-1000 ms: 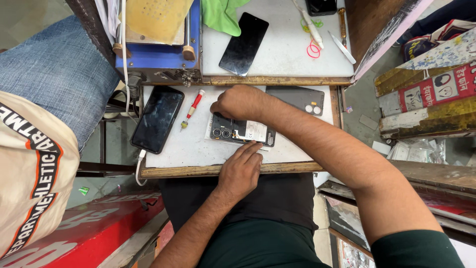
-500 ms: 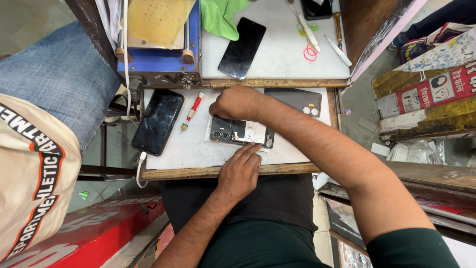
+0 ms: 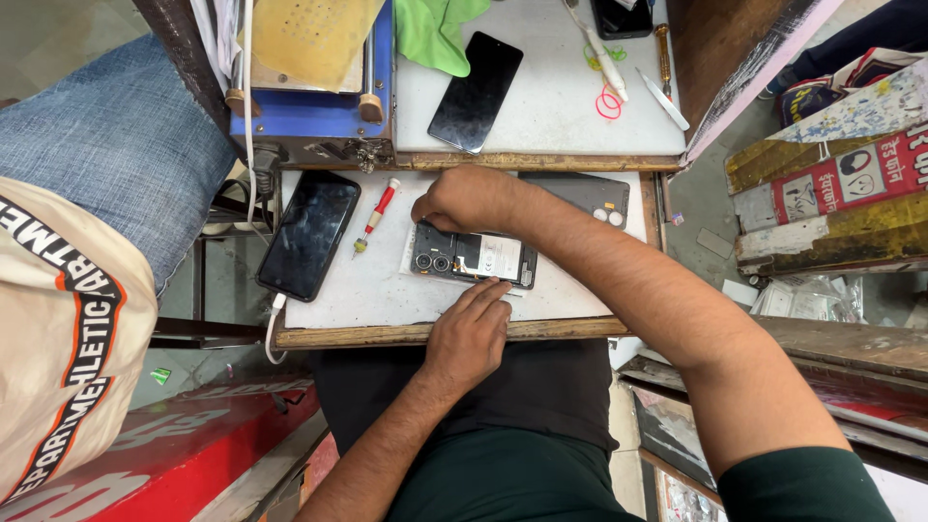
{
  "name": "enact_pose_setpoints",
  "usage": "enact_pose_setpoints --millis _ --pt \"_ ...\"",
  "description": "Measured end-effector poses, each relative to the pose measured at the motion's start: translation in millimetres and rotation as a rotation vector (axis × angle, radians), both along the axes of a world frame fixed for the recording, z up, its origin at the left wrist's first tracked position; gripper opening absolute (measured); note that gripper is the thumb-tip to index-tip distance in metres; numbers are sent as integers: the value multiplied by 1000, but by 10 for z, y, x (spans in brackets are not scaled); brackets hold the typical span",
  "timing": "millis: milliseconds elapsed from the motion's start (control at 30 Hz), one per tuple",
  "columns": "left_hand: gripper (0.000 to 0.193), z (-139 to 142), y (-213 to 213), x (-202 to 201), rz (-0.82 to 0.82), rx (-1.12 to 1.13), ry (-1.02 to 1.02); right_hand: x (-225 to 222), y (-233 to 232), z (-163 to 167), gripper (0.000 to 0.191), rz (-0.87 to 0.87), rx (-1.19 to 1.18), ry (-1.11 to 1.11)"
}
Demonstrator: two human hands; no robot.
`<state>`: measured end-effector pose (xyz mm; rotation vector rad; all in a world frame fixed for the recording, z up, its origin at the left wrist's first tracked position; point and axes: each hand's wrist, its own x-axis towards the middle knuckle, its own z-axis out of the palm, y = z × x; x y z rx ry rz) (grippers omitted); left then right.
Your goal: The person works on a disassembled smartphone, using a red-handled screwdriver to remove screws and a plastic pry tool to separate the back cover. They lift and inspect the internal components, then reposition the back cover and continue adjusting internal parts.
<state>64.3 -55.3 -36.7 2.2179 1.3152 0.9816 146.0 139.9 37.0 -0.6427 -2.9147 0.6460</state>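
An opened phone [image 3: 474, 259] lies face down on the white work board [image 3: 377, 290], its insides and camera rings showing. My left hand [image 3: 471, 329] rests at the board's near edge, fingertips on the phone's lower side. My right hand [image 3: 469, 198] is curled over the phone's upper edge, fingers pinched together; whatever it may hold is hidden. A grey back cover [image 3: 585, 196] lies just behind my right wrist. A red-handled screwdriver [image 3: 375, 215] lies left of the phone.
A black phone [image 3: 309, 235] with a white cable lies at the board's left. On the upper shelf are another dark phone [image 3: 476, 92], a green cloth [image 3: 435, 29], a blue machine [image 3: 309, 106] and tools. A person in jeans [image 3: 106, 155] stands left.
Both hands stay at the opened phone; my left hand's fingertips have shifted slightly closer onto its lower edge. Nothing else has moved.
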Motion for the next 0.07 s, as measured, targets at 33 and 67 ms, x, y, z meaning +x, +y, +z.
enact_pose_setpoints --millis 33,67 --pt "12 2 3 -2 2 -3 -6 -14 -6 2 20 -5 27 -25" --pt "12 6 3 -1 3 -7 -11 -21 -17 3 16 -11 54 -50"
